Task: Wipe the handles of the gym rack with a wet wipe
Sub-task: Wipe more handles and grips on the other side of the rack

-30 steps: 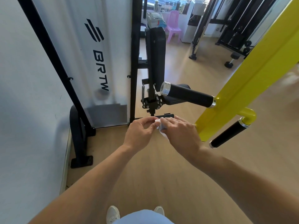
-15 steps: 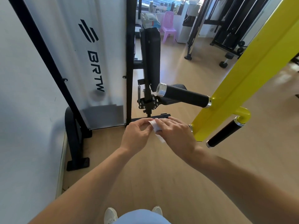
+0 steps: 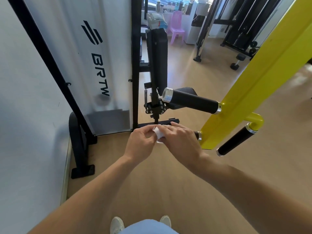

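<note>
Left hand and right hand together pinch the small white wet wipe; black cylindrical foam-grip handles apparently unwiped, none contacted

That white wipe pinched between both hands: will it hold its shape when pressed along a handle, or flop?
Probably floppy: the wet wipe looks crumpled and bunched between the left hand and right hand. It should wrap around the black handle rather than stay flat. Likely very light, as fingertips alone hold it.
</note>
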Demonstrator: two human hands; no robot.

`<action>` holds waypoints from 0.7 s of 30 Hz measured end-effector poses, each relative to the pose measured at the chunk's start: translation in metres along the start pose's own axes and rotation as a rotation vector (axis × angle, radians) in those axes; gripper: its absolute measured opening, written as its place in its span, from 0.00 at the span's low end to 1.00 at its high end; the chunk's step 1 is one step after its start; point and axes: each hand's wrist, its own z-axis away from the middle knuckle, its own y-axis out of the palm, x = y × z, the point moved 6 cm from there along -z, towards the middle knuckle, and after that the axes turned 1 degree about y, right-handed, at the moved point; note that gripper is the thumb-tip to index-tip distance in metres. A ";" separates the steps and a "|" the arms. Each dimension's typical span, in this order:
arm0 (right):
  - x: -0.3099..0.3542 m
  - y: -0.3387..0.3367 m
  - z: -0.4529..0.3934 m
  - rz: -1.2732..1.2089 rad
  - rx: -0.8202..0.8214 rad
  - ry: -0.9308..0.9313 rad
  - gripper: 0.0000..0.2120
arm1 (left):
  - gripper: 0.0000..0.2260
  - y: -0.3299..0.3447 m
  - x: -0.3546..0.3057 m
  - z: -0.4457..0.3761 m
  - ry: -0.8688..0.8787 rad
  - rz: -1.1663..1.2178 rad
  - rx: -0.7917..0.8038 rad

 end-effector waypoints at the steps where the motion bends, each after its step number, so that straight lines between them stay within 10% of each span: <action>1: -0.004 -0.003 0.003 0.021 0.017 0.031 0.17 | 0.11 -0.001 -0.001 0.000 -0.002 0.006 -0.002; 9: -0.029 -0.040 0.019 0.473 0.390 0.079 0.07 | 0.08 0.000 -0.005 0.002 -0.034 0.024 0.013; 21: -0.018 -0.171 0.005 -0.688 -0.064 0.293 0.06 | 0.12 -0.032 -0.074 -0.002 0.102 0.189 -0.252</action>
